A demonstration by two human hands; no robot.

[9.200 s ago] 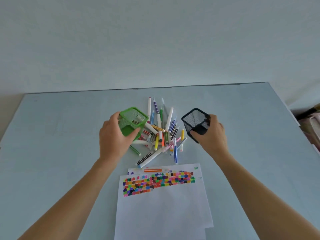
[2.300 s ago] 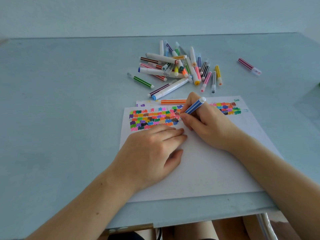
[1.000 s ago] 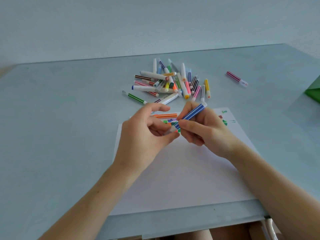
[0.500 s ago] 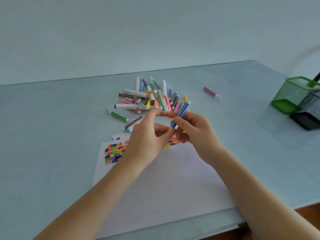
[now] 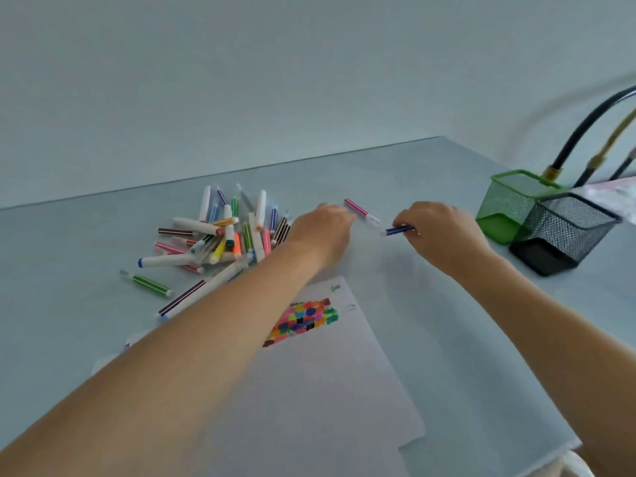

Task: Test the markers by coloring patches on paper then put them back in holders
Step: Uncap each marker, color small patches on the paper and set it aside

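Blue-striped marker [image 5: 399, 230] sits pinched in the right hand [image 5: 442, 235], right of the frame's centre, lying nearly level with its pale capped end pointing left. The fingers of that hand are curled closed round its barrel. Just up and left of it a single pink-striped marker [image 5: 361, 211] lies alone on the table [image 5: 86, 242], its white cap toward the blue one, the two close but apart.

The left hand [image 5: 323, 232] is stretched out in the middle of the frame, fingertips just beside the far end of the pink marker; motion blur hides whether it touches, and I cannot tell how far the fingers are spread or whether they grip anything.

Left of centre lies one loose pile of markers [image 5: 223, 232], easily two dozen and too tangled to count exactly. Two strays sit below it: a green-striped marker [image 5: 148, 283] and a long purple-striped marker [image 5: 196, 293] partly under the left forearm.

Two mesh holders stand at the right edge, touching: one green holder [image 5: 506, 208] behind and one black holder [image 5: 564, 235] in front. No markers show in either one.

One white paper [image 5: 327, 383] fills the lower centre, bearing one block of coloured patches [image 5: 303, 320] partly covered by the left arm, with an edge of another sheet [image 5: 129, 342] showing at lower left. Dark curved cables [image 5: 585, 125] rise at the upper right.
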